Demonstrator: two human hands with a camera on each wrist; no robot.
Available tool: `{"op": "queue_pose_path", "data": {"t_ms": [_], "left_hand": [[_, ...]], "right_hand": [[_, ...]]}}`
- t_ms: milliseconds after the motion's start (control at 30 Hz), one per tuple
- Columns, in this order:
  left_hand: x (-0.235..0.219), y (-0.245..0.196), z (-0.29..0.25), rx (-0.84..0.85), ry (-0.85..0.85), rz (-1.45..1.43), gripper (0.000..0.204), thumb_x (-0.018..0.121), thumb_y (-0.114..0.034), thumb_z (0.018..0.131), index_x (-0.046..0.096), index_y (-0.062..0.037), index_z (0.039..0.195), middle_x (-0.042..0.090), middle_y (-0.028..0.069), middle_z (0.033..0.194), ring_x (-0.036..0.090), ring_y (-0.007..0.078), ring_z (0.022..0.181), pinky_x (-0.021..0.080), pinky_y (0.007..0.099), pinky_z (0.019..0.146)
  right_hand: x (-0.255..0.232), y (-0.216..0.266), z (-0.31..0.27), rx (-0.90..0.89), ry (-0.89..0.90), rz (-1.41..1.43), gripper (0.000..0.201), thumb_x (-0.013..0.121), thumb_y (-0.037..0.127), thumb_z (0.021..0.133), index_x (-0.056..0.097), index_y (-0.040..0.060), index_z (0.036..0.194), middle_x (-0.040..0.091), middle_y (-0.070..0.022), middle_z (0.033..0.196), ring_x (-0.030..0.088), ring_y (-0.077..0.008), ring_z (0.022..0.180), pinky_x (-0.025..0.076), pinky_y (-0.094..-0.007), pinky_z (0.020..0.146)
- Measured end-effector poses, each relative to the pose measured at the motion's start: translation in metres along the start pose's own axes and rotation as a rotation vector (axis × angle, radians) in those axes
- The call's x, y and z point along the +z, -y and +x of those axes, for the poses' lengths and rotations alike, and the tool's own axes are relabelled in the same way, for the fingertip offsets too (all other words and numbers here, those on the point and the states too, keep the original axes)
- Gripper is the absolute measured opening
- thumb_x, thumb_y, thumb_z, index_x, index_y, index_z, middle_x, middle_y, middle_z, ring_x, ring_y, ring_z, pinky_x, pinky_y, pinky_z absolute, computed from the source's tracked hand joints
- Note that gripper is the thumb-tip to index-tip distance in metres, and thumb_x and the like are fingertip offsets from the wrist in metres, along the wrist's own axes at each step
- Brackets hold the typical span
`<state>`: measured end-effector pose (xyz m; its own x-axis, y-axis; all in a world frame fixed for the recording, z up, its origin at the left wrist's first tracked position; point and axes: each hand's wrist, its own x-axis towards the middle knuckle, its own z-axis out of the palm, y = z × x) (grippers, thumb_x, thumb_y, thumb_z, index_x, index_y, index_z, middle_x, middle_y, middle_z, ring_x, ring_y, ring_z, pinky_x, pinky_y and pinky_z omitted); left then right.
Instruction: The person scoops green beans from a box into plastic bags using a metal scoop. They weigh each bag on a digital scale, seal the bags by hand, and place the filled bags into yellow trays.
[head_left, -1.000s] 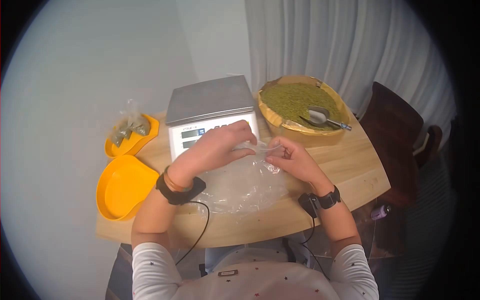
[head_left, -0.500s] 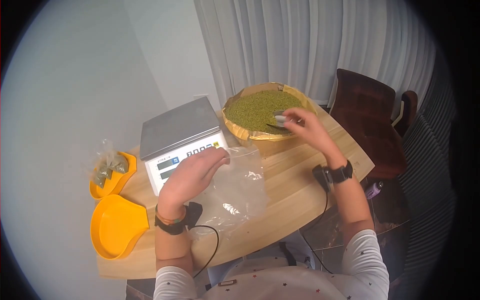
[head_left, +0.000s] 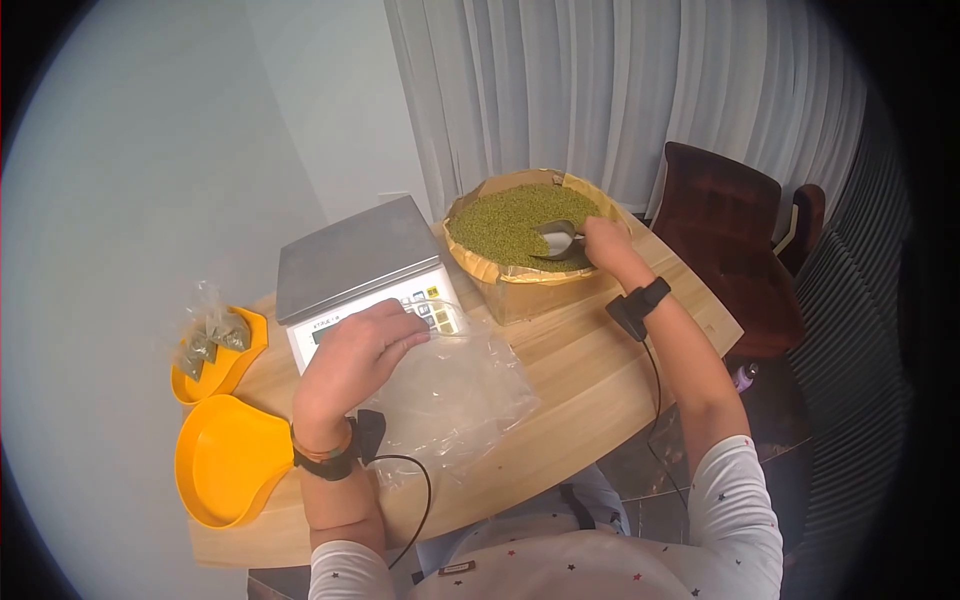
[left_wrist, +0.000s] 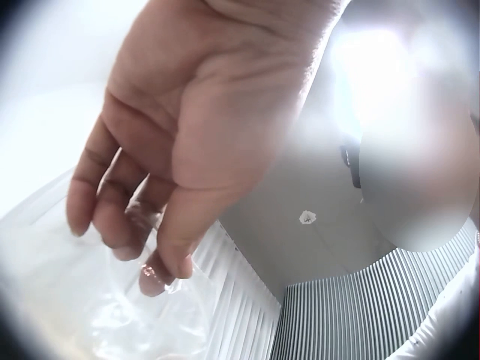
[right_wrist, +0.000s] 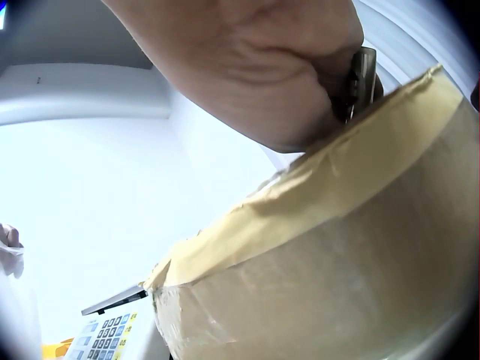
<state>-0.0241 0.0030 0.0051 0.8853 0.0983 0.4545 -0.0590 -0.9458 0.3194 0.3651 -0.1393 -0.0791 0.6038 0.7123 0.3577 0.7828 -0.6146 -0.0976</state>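
The left hand point(head_left: 362, 352) pinches the top edge of a clear plastic bag point(head_left: 450, 395) in front of the scale; in the left wrist view, thumb and fingertips of that hand point(left_wrist: 202, 142) meet on the thin film point(left_wrist: 150, 322). Over the box's right rim, the right hand point(head_left: 608, 245) grips the handle of a metal scoop point(head_left: 558, 240), its bowl lying in the green granules point(head_left: 510, 222). In the right wrist view the handle end point(right_wrist: 364, 79) sticks out of the curled right hand point(right_wrist: 262, 67), above the taped rim point(right_wrist: 300, 217) of the cardboard box.
A scale point(head_left: 355, 255) with a grey plate stands left of the box. At the table's left are a yellow tray point(head_left: 225, 465) and another yellow tray point(head_left: 240, 365) holding small filled bags point(head_left: 228, 332). A dark chair point(head_left: 720, 240) stands beyond the table's right side.
The right hand let go of the bag, moved up and right to the box, and took hold of the scoop, whose bowl has turned. The left hand kept the bag, and the view shifted.
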Motion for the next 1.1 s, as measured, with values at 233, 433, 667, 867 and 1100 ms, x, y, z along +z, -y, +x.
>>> {"op": "queue_pose_path", "data": {"t_ms": [233, 433, 667, 867, 1100], "left_hand": [[0.013, 0.004, 0.002, 0.032, 0.011, -0.016, 0.012, 0.065, -0.013, 0.091, 0.066, -0.0019, 0.096, 0.062, 0.0144, 0.081, 0.061, 0.0336, 0.078, 0.048, 0.0385, 0.068], [0.011, 0.000, 0.007, 0.018, -0.054, -0.073, 0.010, 0.066, -0.011, 0.091, 0.065, -0.0011, 0.095, 0.064, 0.0140, 0.083, 0.061, 0.0320, 0.075, 0.049, 0.0368, 0.068], [0.013, 0.002, 0.008, 0.090, -0.041, -0.105, 0.010, 0.066, -0.010, 0.090, 0.065, -0.0011, 0.095, 0.064, 0.0129, 0.081, 0.061, 0.0301, 0.074, 0.049, 0.0357, 0.068], [0.026, 0.020, 0.011, 0.049, 0.010, -0.127, 0.012, 0.065, -0.012, 0.092, 0.066, -0.0011, 0.095, 0.061, 0.0117, 0.089, 0.060, 0.0286, 0.081, 0.049, 0.0358, 0.074], [0.031, 0.032, 0.012, 0.017, 0.038, -0.143, 0.015, 0.062, -0.015, 0.094, 0.065, -0.0007, 0.095, 0.058, 0.0115, 0.093, 0.059, 0.0293, 0.085, 0.048, 0.0366, 0.077]], "right_hand": [[0.010, -0.010, -0.005, 0.059, 0.027, 0.188, 0.021, 0.065, 0.010, 0.085, 0.075, 0.0086, 0.104, 0.071, -0.0173, 0.098, 0.066, -0.0326, 0.099, 0.040, -0.0460, 0.088], [0.004, -0.032, -0.014, 0.145, -0.022, 0.454, 0.023, 0.066, 0.015, 0.089, 0.073, 0.0067, 0.110, 0.072, -0.0166, 0.097, 0.067, -0.0292, 0.094, 0.043, -0.0430, 0.088], [0.021, -0.039, -0.016, 0.071, -0.054, 0.781, 0.024, 0.067, 0.012, 0.090, 0.070, 0.0021, 0.112, 0.072, -0.0151, 0.094, 0.066, -0.0217, 0.087, 0.050, -0.0330, 0.080], [-0.002, -0.031, -0.024, 0.000, -0.066, 0.772, 0.025, 0.066, 0.010, 0.091, 0.069, -0.0013, 0.113, 0.073, -0.0146, 0.098, 0.066, -0.0199, 0.088, 0.050, -0.0329, 0.082], [-0.085, 0.006, -0.043, -0.106, 0.114, 0.848, 0.027, 0.064, 0.008, 0.092, 0.067, -0.0064, 0.115, 0.072, -0.0069, 0.099, 0.062, -0.0125, 0.091, 0.048, -0.0287, 0.086]]}}
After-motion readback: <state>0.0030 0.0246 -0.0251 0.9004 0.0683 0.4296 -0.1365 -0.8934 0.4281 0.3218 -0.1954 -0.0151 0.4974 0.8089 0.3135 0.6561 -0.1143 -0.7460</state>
